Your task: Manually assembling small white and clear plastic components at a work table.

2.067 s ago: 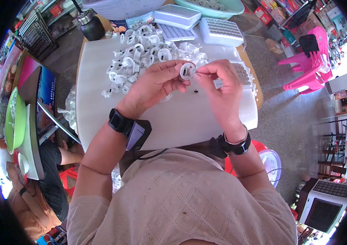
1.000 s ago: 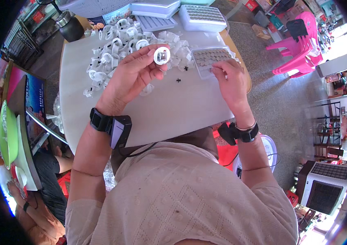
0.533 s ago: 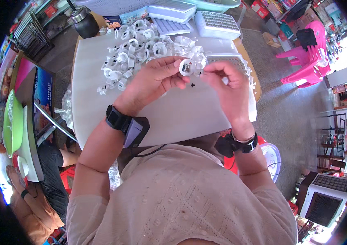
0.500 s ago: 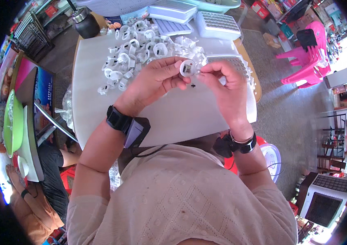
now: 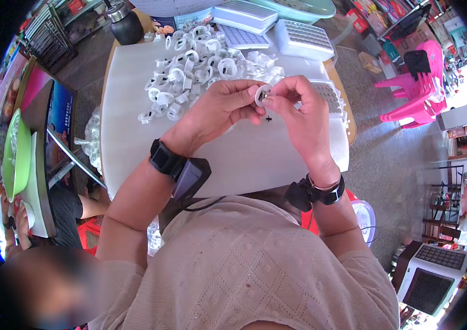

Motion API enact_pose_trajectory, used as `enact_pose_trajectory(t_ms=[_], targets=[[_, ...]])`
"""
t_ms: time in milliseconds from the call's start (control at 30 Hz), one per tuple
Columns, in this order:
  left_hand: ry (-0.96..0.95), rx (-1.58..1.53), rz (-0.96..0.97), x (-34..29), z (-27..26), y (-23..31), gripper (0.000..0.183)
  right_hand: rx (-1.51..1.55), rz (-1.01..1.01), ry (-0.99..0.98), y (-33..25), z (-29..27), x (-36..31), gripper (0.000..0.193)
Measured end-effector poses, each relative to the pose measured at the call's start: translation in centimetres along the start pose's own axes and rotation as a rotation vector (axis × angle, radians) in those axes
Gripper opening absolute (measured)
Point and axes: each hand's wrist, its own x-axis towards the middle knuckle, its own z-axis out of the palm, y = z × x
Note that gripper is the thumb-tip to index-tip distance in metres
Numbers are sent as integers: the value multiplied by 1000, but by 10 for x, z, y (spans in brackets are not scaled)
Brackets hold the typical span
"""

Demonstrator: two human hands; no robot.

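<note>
My left hand [image 5: 225,104] pinches the edge of a small round white plastic part [image 5: 263,94] above the table. Something dark shows in the middle of this part. My right hand [image 5: 305,107] has thumb and forefinger pressed together against the part's open face; whatever they hold is hidden or too small to name. Below the part, a tiny black cross-shaped piece [image 5: 268,119] lies on the white tabletop [image 5: 244,159]. Beyond my left hand spreads a heap of similar white plastic parts [image 5: 175,76].
Stacked pale trays [image 5: 304,39] stand at the table's back right, and another tray [image 5: 327,96] lies beside my right hand. A black jar [image 5: 126,27] is at the back left. Pink chairs [image 5: 426,88] stand to the right. Another person [image 5: 71,214] sits at the left.
My right fingertips have moved from just beside the round part onto its face. The part has turned slightly in my left hand. The whole view has shifted a little.
</note>
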Motion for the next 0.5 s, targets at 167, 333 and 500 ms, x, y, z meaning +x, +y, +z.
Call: enact_pose_trajectory(t_ms=[167, 333, 500], targets=[[-38, 4, 4, -1, -3, 0, 33, 34, -101, -77, 8, -4, 5, 13], [-46, 16, -30, -2, -1, 3, 33, 124, -71, -114, 12, -4, 3, 15], [-40, 31, -52, -3, 0, 3, 33, 61, -115, -83, 13, -2, 1, 15]])
